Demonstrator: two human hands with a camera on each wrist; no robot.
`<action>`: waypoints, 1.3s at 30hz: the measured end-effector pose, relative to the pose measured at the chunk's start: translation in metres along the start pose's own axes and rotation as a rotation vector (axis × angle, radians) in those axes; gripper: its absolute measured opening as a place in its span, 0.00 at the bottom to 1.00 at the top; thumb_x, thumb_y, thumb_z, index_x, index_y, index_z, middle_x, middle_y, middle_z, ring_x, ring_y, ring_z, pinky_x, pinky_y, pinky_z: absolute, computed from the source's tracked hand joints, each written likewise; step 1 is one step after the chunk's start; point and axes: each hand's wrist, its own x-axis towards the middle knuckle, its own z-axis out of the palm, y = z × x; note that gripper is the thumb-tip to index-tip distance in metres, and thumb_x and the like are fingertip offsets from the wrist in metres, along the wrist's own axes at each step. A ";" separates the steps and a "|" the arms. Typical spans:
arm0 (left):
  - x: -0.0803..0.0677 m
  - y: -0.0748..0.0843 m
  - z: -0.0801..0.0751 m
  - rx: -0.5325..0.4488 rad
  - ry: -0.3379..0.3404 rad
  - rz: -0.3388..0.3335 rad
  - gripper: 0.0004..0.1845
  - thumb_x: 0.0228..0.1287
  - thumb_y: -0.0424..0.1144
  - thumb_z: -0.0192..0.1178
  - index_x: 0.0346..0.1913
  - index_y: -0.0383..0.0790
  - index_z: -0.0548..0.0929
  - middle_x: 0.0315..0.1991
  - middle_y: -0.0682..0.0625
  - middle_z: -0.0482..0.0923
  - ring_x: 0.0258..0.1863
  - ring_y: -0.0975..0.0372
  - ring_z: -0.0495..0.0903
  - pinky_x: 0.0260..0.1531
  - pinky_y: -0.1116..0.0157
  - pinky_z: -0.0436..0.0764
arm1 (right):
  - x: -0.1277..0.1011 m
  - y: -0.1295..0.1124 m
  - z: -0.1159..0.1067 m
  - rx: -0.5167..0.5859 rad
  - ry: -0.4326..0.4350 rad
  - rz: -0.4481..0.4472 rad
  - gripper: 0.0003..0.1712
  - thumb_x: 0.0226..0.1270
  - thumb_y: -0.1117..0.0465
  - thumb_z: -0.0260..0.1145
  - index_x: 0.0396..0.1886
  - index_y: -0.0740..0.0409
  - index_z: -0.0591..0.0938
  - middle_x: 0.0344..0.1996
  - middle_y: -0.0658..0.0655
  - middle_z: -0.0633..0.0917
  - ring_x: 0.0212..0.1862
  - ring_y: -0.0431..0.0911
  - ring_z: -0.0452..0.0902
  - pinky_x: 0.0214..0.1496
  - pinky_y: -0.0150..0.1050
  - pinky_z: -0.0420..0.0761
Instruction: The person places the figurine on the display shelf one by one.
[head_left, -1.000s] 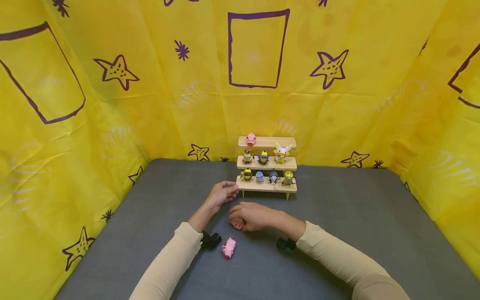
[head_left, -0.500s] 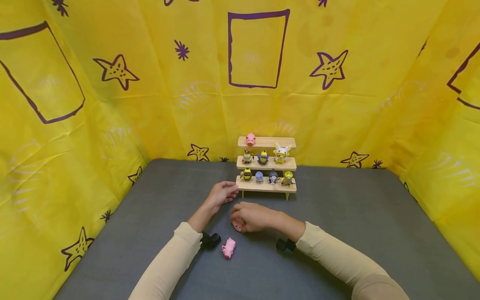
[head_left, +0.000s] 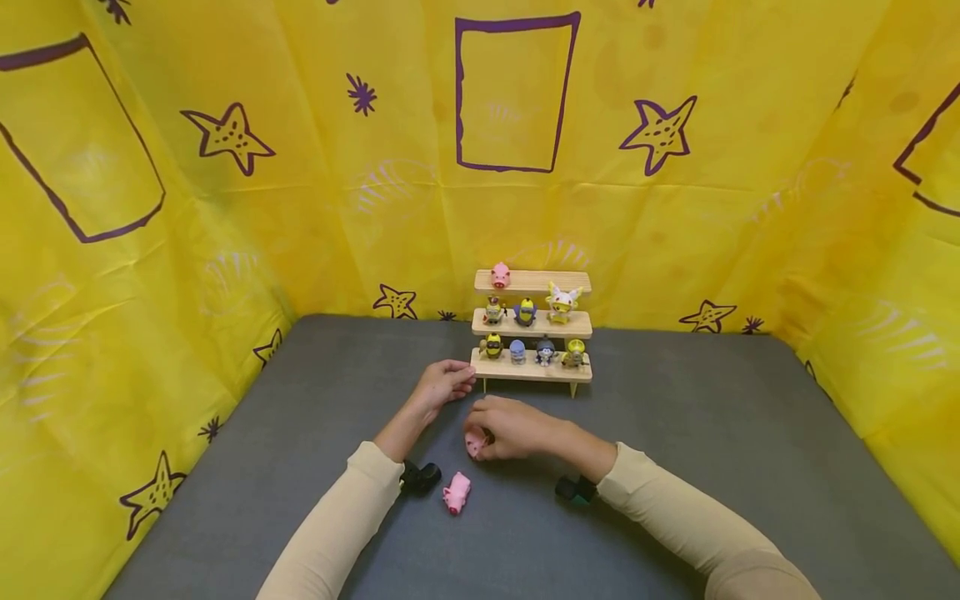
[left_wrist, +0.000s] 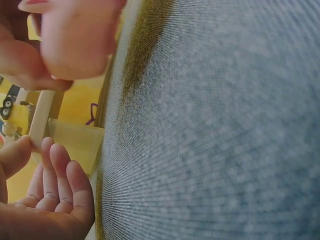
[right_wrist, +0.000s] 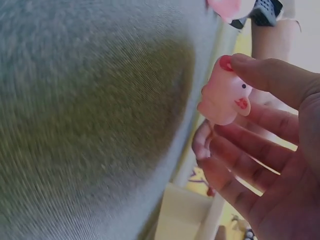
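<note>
My right hand [head_left: 513, 429] holds a pink toy pig [head_left: 475, 443] in front of the shelf. In the right wrist view the thumb lies on the pig's red snout and the fingers are behind its body. My left hand [head_left: 444, 385] pinches the left end of the lowest board of a three-tier wooden display shelf [head_left: 532, 369]. The left wrist view shows that thumb [left_wrist: 17, 152] at the board's edge, with the fingers on its other side. A second pink toy pig [head_left: 456, 493] lies on the table between the forearms.
On the shelf's top tier sits another pink pig [head_left: 500, 276]. Several small figures stand on the lower two tiers, among them a white-eared yellow one [head_left: 562, 303]. Black wrist cameras [head_left: 422, 477] sit near the cuffs. Yellow patterned cloth [head_left: 345, 217] walls the grey table [head_left: 675, 400].
My right hand has shifted slightly up and right with the pig, whose face shows more now. The left hand keeps its grip on the shelf, and the second pig has not moved.
</note>
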 end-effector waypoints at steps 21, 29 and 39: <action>0.001 0.003 -0.003 -0.006 0.001 0.003 0.17 0.69 0.38 0.59 0.53 0.29 0.79 0.35 0.48 0.81 0.32 0.62 0.80 0.36 0.68 0.81 | -0.018 0.015 -0.062 -0.033 0.144 0.066 0.19 0.56 0.52 0.74 0.45 0.53 0.84 0.39 0.49 0.83 0.42 0.43 0.75 0.45 0.38 0.75; 0.001 0.003 -0.002 -0.013 -0.007 0.005 0.17 0.69 0.38 0.59 0.54 0.29 0.78 0.35 0.49 0.81 0.31 0.63 0.80 0.36 0.68 0.81 | -0.027 0.023 -0.082 0.002 0.171 0.125 0.19 0.58 0.52 0.73 0.46 0.55 0.84 0.40 0.51 0.84 0.45 0.46 0.76 0.50 0.42 0.76; 0.002 -0.001 0.000 -0.019 -0.012 -0.016 0.16 0.68 0.37 0.60 0.53 0.30 0.79 0.34 0.49 0.82 0.31 0.63 0.80 0.34 0.69 0.80 | -0.036 0.032 -0.096 0.029 0.215 0.133 0.18 0.57 0.52 0.73 0.44 0.55 0.85 0.38 0.51 0.83 0.42 0.49 0.76 0.45 0.41 0.75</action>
